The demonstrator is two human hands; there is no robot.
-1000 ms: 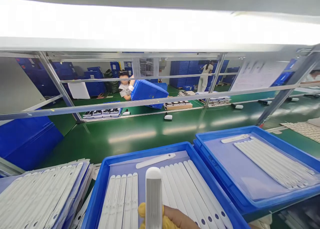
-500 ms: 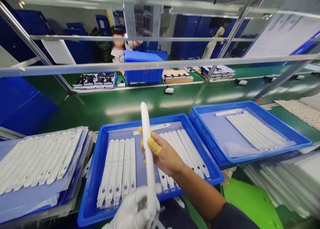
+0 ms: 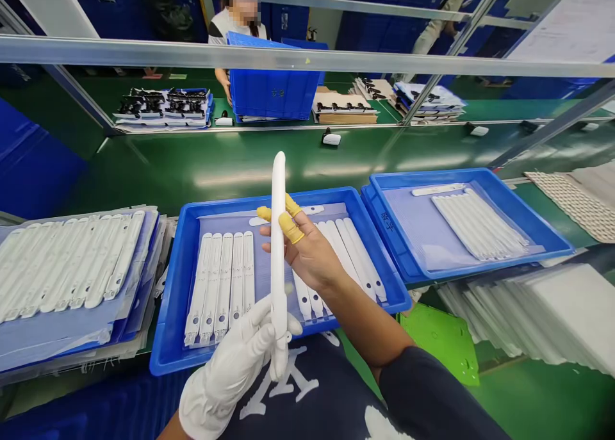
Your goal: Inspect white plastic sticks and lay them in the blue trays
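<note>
A long, slim white plastic strip stands nearly upright in front of me, gripped by both hands. My left hand, in a white glove, is closed around its lower end. Yellow finger cots cover some fingertips of my right hand, which pinches the strip's upper half from the right. Behind and below the hands lies a blue tray with similar white strips in a row at its left. More strips lie at its right, partly hidden by my right hand and forearm.
At right, a second blue tray holds more strips. Sheets bearing strips are stacked at left. A metal rail crosses the front; beyond it a person handles a blue bin. A green panel sits lower right.
The view has tilted downward, so the trays sit higher in the picture and more of my shirt shows. Both hands keep hold of the strip, which looks slightly more upright.
</note>
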